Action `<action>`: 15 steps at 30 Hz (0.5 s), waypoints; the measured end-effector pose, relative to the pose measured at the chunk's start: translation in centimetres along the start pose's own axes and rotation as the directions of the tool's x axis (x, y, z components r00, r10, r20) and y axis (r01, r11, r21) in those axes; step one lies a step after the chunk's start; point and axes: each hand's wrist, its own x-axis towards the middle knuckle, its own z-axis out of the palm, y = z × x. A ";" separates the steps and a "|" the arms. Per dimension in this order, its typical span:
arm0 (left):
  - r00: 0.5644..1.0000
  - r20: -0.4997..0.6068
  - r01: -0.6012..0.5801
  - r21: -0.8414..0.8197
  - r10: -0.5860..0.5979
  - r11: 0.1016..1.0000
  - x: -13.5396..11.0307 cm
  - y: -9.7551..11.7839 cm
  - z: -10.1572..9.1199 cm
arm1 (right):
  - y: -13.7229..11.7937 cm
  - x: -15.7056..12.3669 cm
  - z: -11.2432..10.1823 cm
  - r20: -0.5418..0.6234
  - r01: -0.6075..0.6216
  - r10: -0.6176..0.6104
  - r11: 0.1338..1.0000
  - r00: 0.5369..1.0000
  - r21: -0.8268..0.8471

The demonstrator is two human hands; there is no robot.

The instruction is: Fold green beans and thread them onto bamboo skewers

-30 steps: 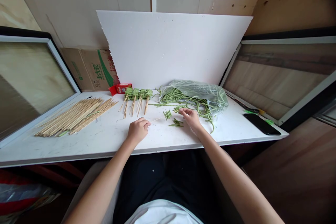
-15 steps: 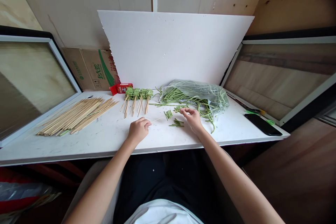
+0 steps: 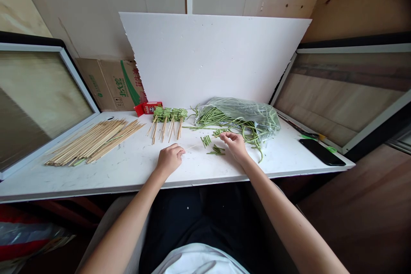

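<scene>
My left hand [image 3: 169, 158] rests on the white table [image 3: 128, 171], its fingers closed on a thin bamboo skewer [image 3: 192, 147] that points right. My right hand [image 3: 236, 144] lies on the table with its fingers pinched over short cut green bean pieces [image 3: 215, 150]. Another small row of cut pieces [image 3: 205, 140] lies between the hands. Behind them, several finished bean skewers [image 3: 167, 119] lie side by side. A clear plastic bag of long green beans [image 3: 237, 117] sits just beyond my right hand.
A pile of bare bamboo skewers [image 3: 93, 141] lies on the left of the table. A black phone [image 3: 321, 152] sits near the right edge. A white foam board [image 3: 208, 55] stands at the back, with a cardboard box [image 3: 112, 83] and a red packet [image 3: 147, 108] beside it.
Almost nothing has moved. My right hand's fingers shifted slightly over the cut bean pieces; my left hand stayed still with the skewer.
</scene>
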 end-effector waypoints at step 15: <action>1.000 -0.013 -0.004 -0.006 0.004 1.000 0.0 -0.1 0.0 | -1.5 -0.5 0.0 0.055 0.044 -0.040 0.996 0.998 -0.073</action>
